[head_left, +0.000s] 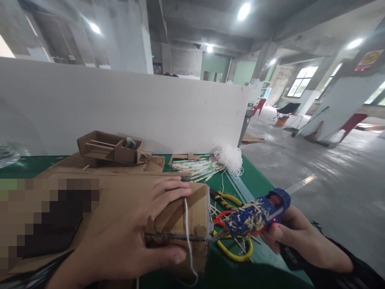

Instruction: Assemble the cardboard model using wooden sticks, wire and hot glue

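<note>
Small cardboard box (171,212) taken as landmark. It is gripped by the left hand (129,237), thumb pressed along the near face, fingers laid over the top. A white string (188,233) is draped over the box, from under the fingertips down past the near edge. What is inside the box cannot be told.

Just right of the box, a blue glue gun (255,214) is held in the right hand (296,235), fingers wrapped about the handle. Its long axis is angled down and leftward, nozzle aimed at the box's right edge. Key relation: tip (219,235) and that edge are set side by side; contact or a slight gap cannot be judged. The box is nearer the left hand, being held there; the right is kept off by the gun's length. Wood-coloured shavings are stuck over the gun's body.

Right of the box, partly hidden by the gun, red handles (221,215) and a yellow handle loop (233,257) are seen on the green desk (222,275).

Beyond the box, thin sticks (195,166) are heaped, with a tangle of white cord (230,158) beside them. Beyond and left, a cardboard tray (98,150) is divided in two: rods are seen in the left compartment, a pale crumpled piece in the right. Farthest on the desk side, a white partition (120,104) is raised.
</note>
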The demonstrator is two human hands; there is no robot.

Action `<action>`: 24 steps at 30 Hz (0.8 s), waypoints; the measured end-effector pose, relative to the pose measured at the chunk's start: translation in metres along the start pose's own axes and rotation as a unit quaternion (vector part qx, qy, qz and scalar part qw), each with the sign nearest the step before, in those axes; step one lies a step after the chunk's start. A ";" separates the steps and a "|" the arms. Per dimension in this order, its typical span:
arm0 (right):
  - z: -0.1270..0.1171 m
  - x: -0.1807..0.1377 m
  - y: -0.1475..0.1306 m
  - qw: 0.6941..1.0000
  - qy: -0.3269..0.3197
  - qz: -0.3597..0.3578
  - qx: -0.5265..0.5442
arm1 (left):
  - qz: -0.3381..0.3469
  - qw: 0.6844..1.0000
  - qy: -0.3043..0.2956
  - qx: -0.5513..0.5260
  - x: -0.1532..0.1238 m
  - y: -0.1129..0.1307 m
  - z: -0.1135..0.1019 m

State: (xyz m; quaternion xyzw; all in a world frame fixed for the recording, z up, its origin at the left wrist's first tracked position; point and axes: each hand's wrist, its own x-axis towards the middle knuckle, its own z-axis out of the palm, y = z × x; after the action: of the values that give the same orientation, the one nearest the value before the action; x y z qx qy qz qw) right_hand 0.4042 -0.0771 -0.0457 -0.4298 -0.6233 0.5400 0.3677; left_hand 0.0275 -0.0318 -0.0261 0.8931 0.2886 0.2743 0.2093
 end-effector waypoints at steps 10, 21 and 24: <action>0.001 -0.001 -0.001 1.000 0.004 -0.007 0.002 | 0.000 1.000 0.003 -0.002 -0.001 0.002 -0.001; 0.002 0.002 -0.004 1.000 -0.004 -0.016 -0.025 | 0.004 1.000 0.004 -0.005 0.000 0.002 -0.001; 0.005 0.003 -0.007 1.000 0.004 -0.009 -0.017 | 0.002 1.000 -0.003 -0.006 -0.001 0.003 -0.001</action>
State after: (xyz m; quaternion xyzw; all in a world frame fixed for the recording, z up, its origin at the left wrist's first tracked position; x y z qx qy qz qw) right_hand 0.3973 -0.0764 -0.0398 -0.4328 -0.6348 0.5242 0.3673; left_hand 0.0270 -0.0344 -0.0241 0.8932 0.2845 0.2741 0.2147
